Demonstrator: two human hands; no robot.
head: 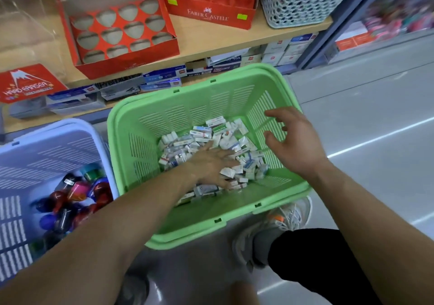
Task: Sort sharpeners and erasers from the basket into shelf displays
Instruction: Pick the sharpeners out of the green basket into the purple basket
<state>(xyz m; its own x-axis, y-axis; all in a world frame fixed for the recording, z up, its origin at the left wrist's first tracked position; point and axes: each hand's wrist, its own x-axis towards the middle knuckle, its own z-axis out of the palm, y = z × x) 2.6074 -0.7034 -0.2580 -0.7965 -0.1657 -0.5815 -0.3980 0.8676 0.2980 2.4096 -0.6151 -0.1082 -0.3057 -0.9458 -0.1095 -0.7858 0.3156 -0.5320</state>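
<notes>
Green basket (122,126): erasers (220,135) lie under the left hand (211,166), fingers flat; right hand (293,138) fingers spread apart. Beyond the fingertips, a "FABER CASTELL" box (209,16) and a "HARD ERASER" label (25,86).

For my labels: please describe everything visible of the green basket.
The green basket looks like plastic, with slotted walls and a thick rim. It sits on the grey floor before the shelf, beside a pale blue basket. Small packaged erasers cover its bottom. The left hand rests on them; the right hand hovers over its right wall.

A stationery shop: boxed stock (164,79) under shelf display cartons (122,34).
</notes>
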